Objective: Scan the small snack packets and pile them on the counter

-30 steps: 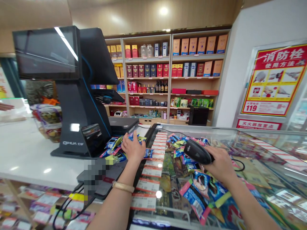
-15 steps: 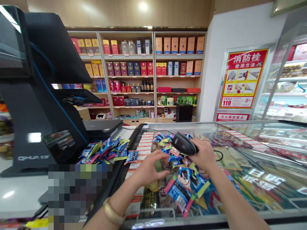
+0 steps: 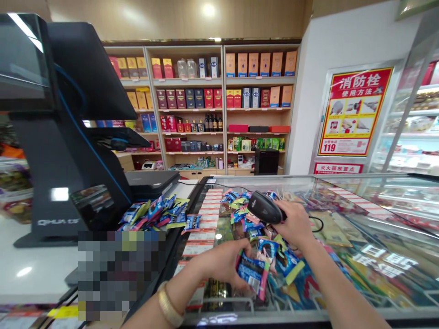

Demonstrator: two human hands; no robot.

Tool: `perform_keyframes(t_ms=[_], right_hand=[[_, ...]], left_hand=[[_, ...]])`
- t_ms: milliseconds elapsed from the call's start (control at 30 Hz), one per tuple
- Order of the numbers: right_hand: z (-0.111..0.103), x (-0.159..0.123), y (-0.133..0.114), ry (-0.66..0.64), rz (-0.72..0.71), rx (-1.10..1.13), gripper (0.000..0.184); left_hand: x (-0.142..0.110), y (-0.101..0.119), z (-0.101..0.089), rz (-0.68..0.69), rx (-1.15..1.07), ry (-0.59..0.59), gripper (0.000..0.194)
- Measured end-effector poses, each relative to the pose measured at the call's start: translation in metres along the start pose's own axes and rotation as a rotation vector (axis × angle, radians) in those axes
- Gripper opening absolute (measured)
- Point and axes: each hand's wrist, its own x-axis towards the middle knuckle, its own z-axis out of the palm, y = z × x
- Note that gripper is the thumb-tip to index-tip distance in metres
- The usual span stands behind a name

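Observation:
My right hand (image 3: pixel 294 224) is closed around the handle of a black barcode scanner (image 3: pixel 265 208), its head angled over a spread of small packets. Below it, my left hand (image 3: pixel 230 265) has its fingers around the left end of a blue snack packet (image 3: pixel 251 273) with pink and green ends. More packets (image 3: pixel 286 258) in blue, pink and green lie just right of it on the glass freezer top (image 3: pixel 329 292). A separate pile of similar packets (image 3: pixel 159 212) sits left, by the checkout terminal. One single packet (image 3: pixel 191 222) lies between the two groups.
A black checkout terminal (image 3: pixel 51 173) stands on the white counter (image 3: pixel 30 274) at left. The scanner's cable (image 3: pixel 320 224) loops beside my right wrist. Boxed goods fill the shelves (image 3: pixel 222 109) behind the freezer. A red fire-hydrant poster (image 3: pixel 355 112) hangs at right.
My left hand has come down and right from above the packets and closed on a blue one. The right hand still holds the scanner in about the same place. The view has shifted slightly.

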Motion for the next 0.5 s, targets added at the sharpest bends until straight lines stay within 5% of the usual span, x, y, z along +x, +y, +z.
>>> perform_keyframes(t_ms=[167, 267, 367, 500], right_hand=[[-0.001, 0.001, 0.0, 0.026, 0.008, -0.002, 0.031], [-0.001, 0.001, 0.001, 0.054, 0.007, -0.013, 0.034], [-0.001, 0.0, 0.001, 0.066, -0.01, -0.023, 0.032], [0.0, -0.001, -0.005, 0.052, -0.074, 0.009, 0.031]], left_hand=[[-0.003, -0.012, -0.017, -0.1, -0.518, 0.118, 0.056], [0.001, -0.019, -0.027, -0.107, -0.767, 0.4, 0.062], [0.006, -0.026, -0.035, -0.063, -0.788, 0.743, 0.067], [0.01, -0.034, -0.038, -0.042, -0.765, 0.91, 0.068]])
